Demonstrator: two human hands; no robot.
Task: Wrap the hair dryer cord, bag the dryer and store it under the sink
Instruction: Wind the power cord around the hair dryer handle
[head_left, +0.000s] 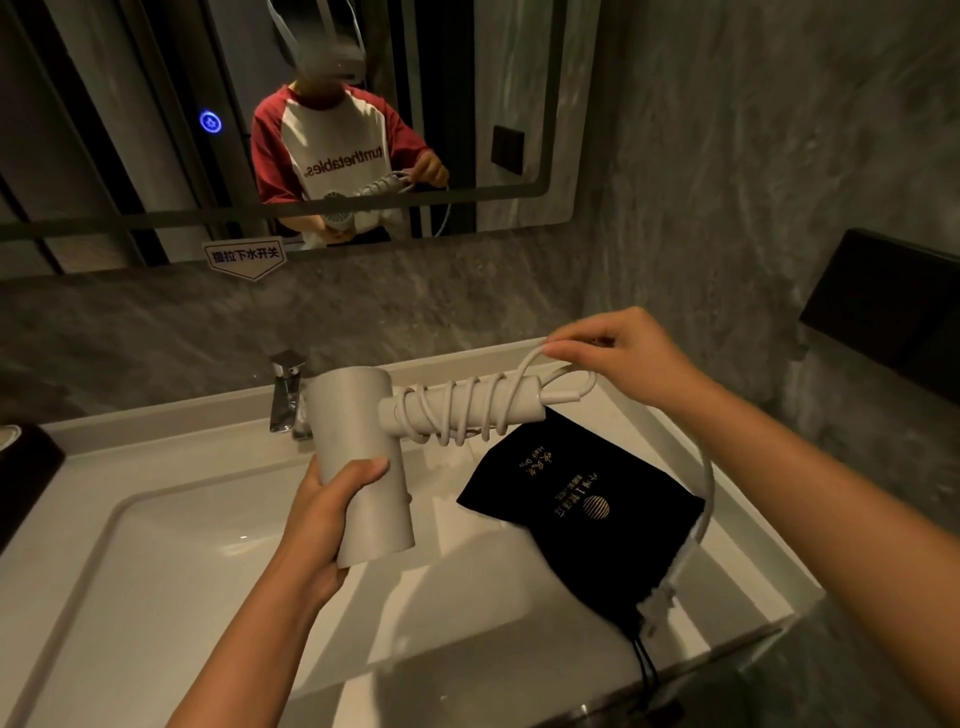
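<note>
My left hand (327, 514) grips the barrel of a pale grey hair dryer (358, 441) held above the sink. Its handle points right, with several loose coils of white cord (462, 410) wound around it. My right hand (618, 348) pinches the cord just past the handle's end. The rest of the cord hangs down in an arc on the right, and the plug (657, 603) dangles over a black drawstring bag (582, 509). The bag lies flat on the counter to the right of the basin, gold print facing up.
A white basin (156, 571) with a chrome faucet (285, 395) sits below the dryer. A mirror (467, 104) on the grey marble wall reflects a person. A black wall box (893, 306) hangs at right, and a dark object (26, 467) stands at the left counter edge.
</note>
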